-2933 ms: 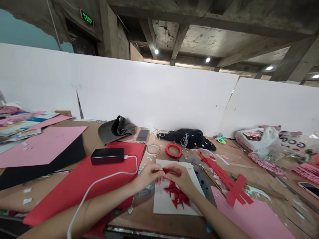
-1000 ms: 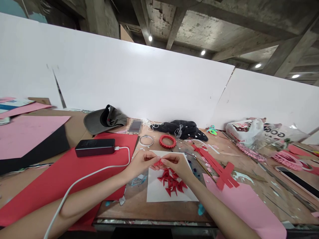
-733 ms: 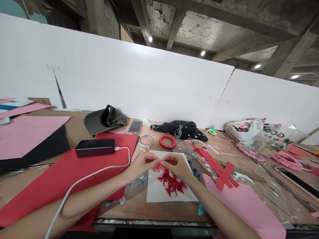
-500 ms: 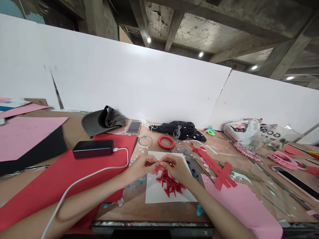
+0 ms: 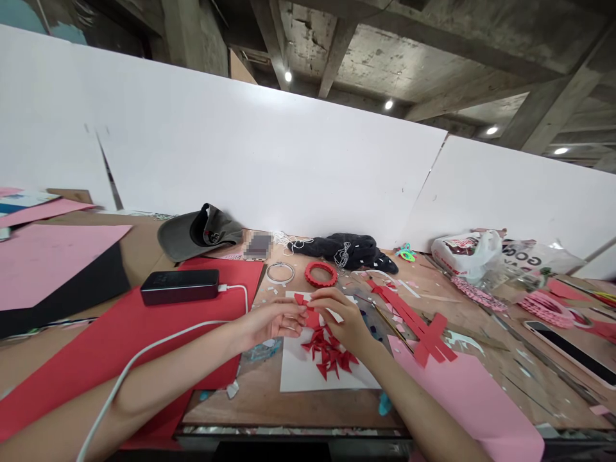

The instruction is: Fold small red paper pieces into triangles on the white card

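A small folded red paper piece [image 5: 300,299] sticks up between my two hands, at the fingertips. My right hand [image 5: 342,319] has its fingers bent and pinches that piece at its edge. Just beside it, my left hand [image 5: 279,321] has loosened, its fingers apart and slightly curled near the piece. Below the hands, a pile of pointed, folded red paper pieces [image 5: 330,355] lies on a white sheet [image 5: 296,378]. More red paper shows partly behind my right fingers.
Red sheets [image 5: 96,353] with a black power bank [image 5: 180,287] and white cable lie left. A red ring [image 5: 321,274], a white ring [image 5: 280,273] and a cap [image 5: 199,232] sit behind. Rightward are red strips [image 5: 416,324], pink paper [image 5: 471,391] and a phone [image 5: 572,353].
Both hands were pinched together over the pile. My left fingers have spread and drawn slightly apart from the right, and the folded red piece now shows upright at the fingertips.
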Demonstrator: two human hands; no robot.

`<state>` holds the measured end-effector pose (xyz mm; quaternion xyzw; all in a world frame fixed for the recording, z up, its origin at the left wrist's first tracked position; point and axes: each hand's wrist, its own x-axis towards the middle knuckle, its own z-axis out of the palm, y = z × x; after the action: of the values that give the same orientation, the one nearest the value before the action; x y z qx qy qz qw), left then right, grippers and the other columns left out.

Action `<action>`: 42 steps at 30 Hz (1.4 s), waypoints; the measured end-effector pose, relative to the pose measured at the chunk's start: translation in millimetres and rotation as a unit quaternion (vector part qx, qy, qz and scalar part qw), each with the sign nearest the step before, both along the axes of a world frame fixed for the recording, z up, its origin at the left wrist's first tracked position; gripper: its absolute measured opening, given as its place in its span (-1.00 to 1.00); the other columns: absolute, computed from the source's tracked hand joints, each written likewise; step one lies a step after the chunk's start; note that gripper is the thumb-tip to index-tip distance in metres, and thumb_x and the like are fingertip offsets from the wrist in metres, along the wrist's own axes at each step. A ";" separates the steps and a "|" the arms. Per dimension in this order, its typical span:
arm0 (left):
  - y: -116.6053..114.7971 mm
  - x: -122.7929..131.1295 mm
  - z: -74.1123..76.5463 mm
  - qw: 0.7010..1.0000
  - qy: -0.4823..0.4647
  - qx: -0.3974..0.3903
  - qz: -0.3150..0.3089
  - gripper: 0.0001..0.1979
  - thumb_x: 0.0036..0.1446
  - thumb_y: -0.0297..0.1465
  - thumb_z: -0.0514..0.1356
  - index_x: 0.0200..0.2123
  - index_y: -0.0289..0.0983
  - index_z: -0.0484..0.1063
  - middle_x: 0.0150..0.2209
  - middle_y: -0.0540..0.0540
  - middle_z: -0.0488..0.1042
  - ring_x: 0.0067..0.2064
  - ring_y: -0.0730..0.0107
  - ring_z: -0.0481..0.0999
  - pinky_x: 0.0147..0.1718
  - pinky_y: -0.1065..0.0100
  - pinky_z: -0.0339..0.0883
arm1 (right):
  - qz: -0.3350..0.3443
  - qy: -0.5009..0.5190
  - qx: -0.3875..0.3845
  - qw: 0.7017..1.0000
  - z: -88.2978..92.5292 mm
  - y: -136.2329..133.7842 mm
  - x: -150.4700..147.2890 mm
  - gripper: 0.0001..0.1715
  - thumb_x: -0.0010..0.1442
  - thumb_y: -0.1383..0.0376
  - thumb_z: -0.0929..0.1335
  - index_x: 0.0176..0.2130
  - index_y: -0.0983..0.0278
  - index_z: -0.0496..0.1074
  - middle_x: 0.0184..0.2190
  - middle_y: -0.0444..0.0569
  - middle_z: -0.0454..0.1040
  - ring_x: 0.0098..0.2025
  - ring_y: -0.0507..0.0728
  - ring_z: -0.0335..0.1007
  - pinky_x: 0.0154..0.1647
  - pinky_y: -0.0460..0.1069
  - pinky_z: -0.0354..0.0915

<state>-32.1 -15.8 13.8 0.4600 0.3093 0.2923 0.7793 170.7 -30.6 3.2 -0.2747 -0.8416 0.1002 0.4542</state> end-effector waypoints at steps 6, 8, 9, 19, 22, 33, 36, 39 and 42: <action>-0.5 1.3 -2.1 1.000 0.006 -0.008 -0.028 -0.77 -0.04 -0.30 0.29 -0.34 -0.33 0.46 -0.41 -0.10 0.52 -0.38 0.39 0.50 -0.28 0.37 0.36 | 0.011 0.006 -0.001 1.000 -3.2 1.9 0.7 -0.70 0.22 0.46 0.22 -0.18 0.17 0.44 -0.18 0.00 0.40 -0.12 0.07 0.37 -0.10 0.01 0.35; -0.2 1.3 -2.7 0.999 0.009 0.000 -0.032 -0.75 -0.04 -0.28 0.28 -0.33 -0.34 0.47 -0.38 -0.11 0.52 -0.37 0.37 0.50 -0.24 0.33 0.36 | 0.007 0.008 -0.002 1.000 -2.9 1.2 1.2 -0.71 0.22 0.45 0.22 -0.19 0.18 0.45 -0.19 0.00 0.40 -0.13 0.07 0.37 -0.11 0.00 0.35; 0.0 1.2 -3.1 1.000 0.007 0.006 -0.027 -0.74 -0.04 -0.27 0.28 -0.32 -0.35 0.47 -0.37 -0.11 0.52 -0.36 0.36 0.51 -0.22 0.32 0.36 | 0.005 0.010 -0.005 1.000 -2.5 0.8 1.3 -0.72 0.22 0.45 0.22 -0.20 0.18 0.45 -0.19 0.00 0.41 -0.13 0.07 0.37 -0.11 0.00 0.34; 0.2 1.7 -4.5 0.997 0.048 0.064 -0.002 -0.75 -0.01 -0.25 0.26 -0.35 -0.33 0.48 -0.40 -0.11 0.53 -0.39 0.39 0.48 -0.29 0.38 0.36 | 0.014 -0.013 -0.068 0.998 -0.4 2.7 4.2 -0.74 0.23 0.36 0.23 -0.20 0.16 0.47 -0.22 0.00 0.40 -0.19 0.08 0.35 -0.17 0.01 0.32; -1.4 2.6 0.1 0.998 0.056 0.011 0.001 -0.80 -0.02 -0.30 0.28 -0.38 -0.33 0.49 -0.43 -0.08 0.53 -0.41 0.44 0.47 -0.33 0.44 0.35 | 0.023 -0.019 -0.082 0.996 0.2 2.5 5.0 -0.75 0.23 0.36 0.23 -0.25 0.19 0.48 -0.24 0.01 0.37 -0.20 0.08 0.33 -0.19 -0.01 0.31; -1.7 5.1 -9.2 0.990 0.057 0.130 0.013 -0.69 -0.01 -0.18 0.25 -0.36 -0.35 0.46 -0.40 -0.14 0.55 -0.37 0.33 0.55 -0.28 0.31 0.40 | -0.027 0.149 -0.337 0.929 -5.2 6.3 -6.5 -0.81 0.05 0.20 0.39 -0.38 0.29 0.45 -0.43 -0.06 0.48 -0.40 0.05 0.36 -0.35 -0.05 0.29; -4.8 7.3 -6.0 0.987 0.048 0.152 0.011 -0.68 -0.02 -0.17 0.26 -0.38 -0.36 0.44 -0.40 -0.15 0.54 -0.36 0.29 0.55 -0.26 0.25 0.41 | -0.029 0.176 -0.360 0.916 -6.8 7.6 -5.7 -0.76 -0.02 0.16 0.42 -0.41 0.30 0.47 -0.46 -0.06 0.49 -0.42 0.05 0.37 -0.38 -0.06 0.30; -7.3 8.9 -3.2 0.985 0.044 0.163 0.019 -0.68 -0.03 -0.18 0.27 -0.40 -0.37 0.44 -0.41 -0.15 0.54 -0.37 0.27 0.55 -0.26 0.22 0.41 | -0.030 0.183 -0.370 0.910 -5.0 5.7 -6.0 -0.77 -0.02 0.17 0.42 -0.42 0.30 0.48 -0.48 -0.06 0.49 -0.45 0.04 0.37 -0.42 -0.07 0.30; -6.6 9.2 -4.4 0.986 0.046 0.160 0.021 -0.67 -0.06 -0.18 0.29 -0.43 -0.37 0.44 -0.43 -0.15 0.53 -0.38 0.26 0.55 -0.27 0.23 0.40 | -0.041 0.184 -0.371 0.909 -1.5 2.4 -7.9 -0.79 -0.02 0.18 0.42 -0.44 0.30 0.48 -0.50 -0.06 0.50 -0.47 0.04 0.37 -0.43 -0.07 0.31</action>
<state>-22.8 -22.4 9.4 0.5847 0.3037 0.3329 0.6746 162.8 -28.2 1.7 -0.4342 -0.6333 0.4356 0.4698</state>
